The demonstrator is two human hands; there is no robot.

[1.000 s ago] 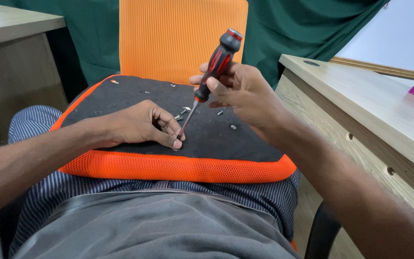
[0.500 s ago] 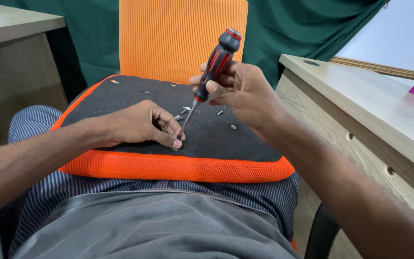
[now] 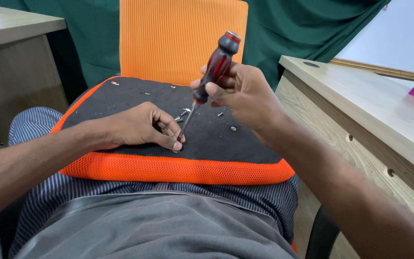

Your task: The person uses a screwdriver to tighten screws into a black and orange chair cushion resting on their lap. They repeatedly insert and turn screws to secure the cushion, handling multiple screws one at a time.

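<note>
Right hand [image 3: 245, 96] grips the screwdriver [image 3: 212, 72], tip near the seat pad's [image 3: 120, 165] front edge; left hand [image 3: 140, 127] pinches there; loose screws [image 3: 226, 121] remain.

1. A seat cushion [image 3: 245, 144] lies across my lap, with its chair back [image 3: 183, 38] standing upright behind it.
2. My left hand [image 3: 140, 127] rests on the cushion, left of centre, fingertips pressed down at the tip of the screwdriver [image 3: 207, 79].
3. My right hand [image 3: 245, 93] grips the screwdriver handle above the cushion; the tool tilts, its handle up and to the right.
4. Loose screws [image 3: 226, 120] lie on the cushion just right of the shaft.
5. One desk [image 3: 370, 100] stands to my right, another desk [image 3: 10, 29] to the left behind.
</note>
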